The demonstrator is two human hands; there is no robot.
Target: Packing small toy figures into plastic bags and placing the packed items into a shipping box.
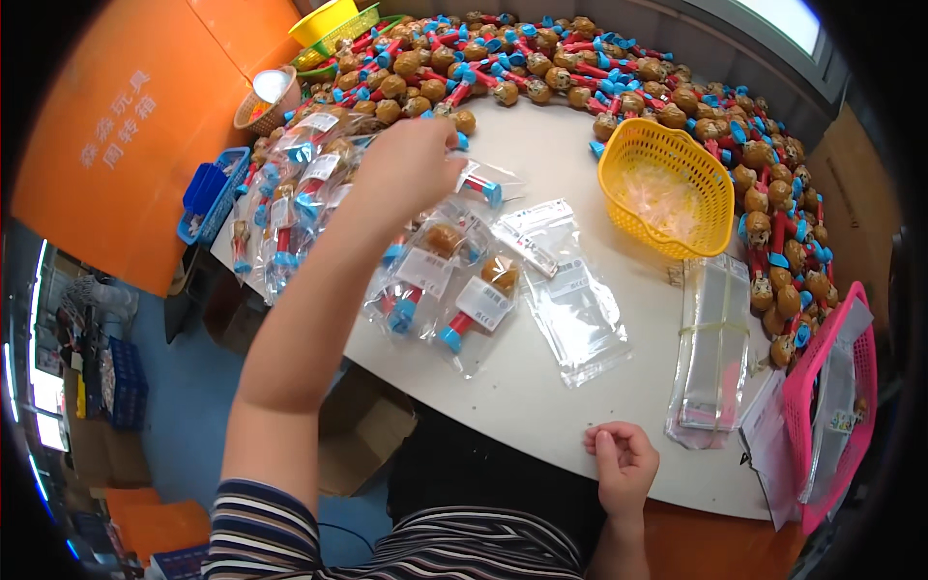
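My left hand [411, 169] reaches across the table with bent fingers closed about the blue end of a toy [461, 142]; the palm and most of the grip are hidden. Beside these fingers lies a round brown toy head [464, 122]. A bagged toy [480, 188] is just below the thumb. Loosely curled at the front edge, my right hand [626, 466] has nothing visible in it. Between the hands lie flat clear bags with printed labels [580, 319] and bagged toys with white cards [483, 304].
Loose brown-headed red and blue toys [570, 72] cover the table's back and right. A yellow basket [710, 179] contains small clear pieces. Banded clear sleeves [710, 358] sit beside a pink basket [807, 454]. More bagged toys [309, 184] and a blue basket [227, 208] are at left.
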